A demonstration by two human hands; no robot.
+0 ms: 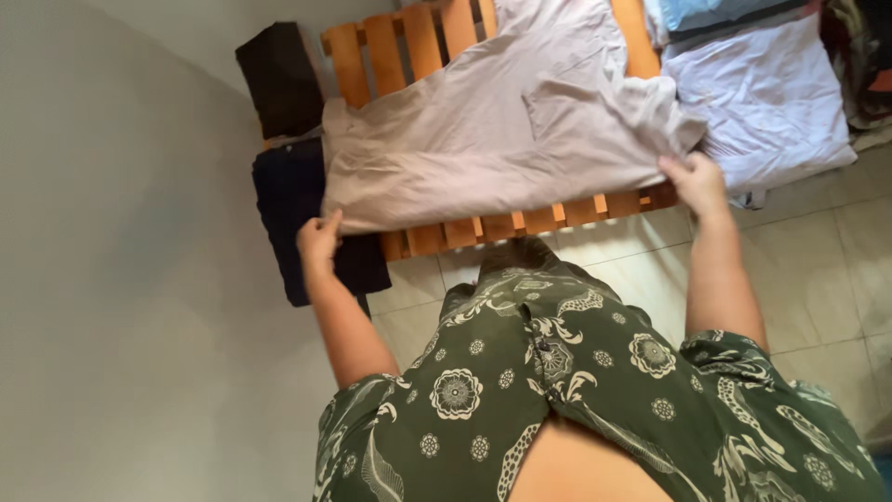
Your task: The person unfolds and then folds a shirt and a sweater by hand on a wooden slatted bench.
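Head camera view, looking down the wearer's own body toward a slatted wooden bench. Nearest the camera is a dark green garment [557, 390] with a pale floral print, worn by the person and filling the lower middle and right of the scene. Two bare forearms reach away from it.

Farther out on the left, the left hand [319, 240] is closed on the near left corner of a pale beige shirt [492, 130], thumb on top of the cloth, right at the near edge of the bench. On the right, the right hand [695, 181] pinches the near right edge of the same shirt, fingers curled under a bunched fold of fabric.

The shirt lies spread flat across the orange wooden slatted bench [520, 223], covering most of it, with a chest pocket showing near the middle. Slats show along the near edge and at the far left.

Left of the bench, just beside the left hand, a dark navy folded cloth [288, 200] hangs over the end, and beyond it sits a black folded cloth [279, 79]. To the right of the shirt lies a pale lavender folded cloth [771, 93], touching its right edge, with a light blue cloth [706, 11] at the far edge.

Pale floor tiles [836, 270] lie under the bench on the right, and a plain grey wall [121, 279] fills the left.
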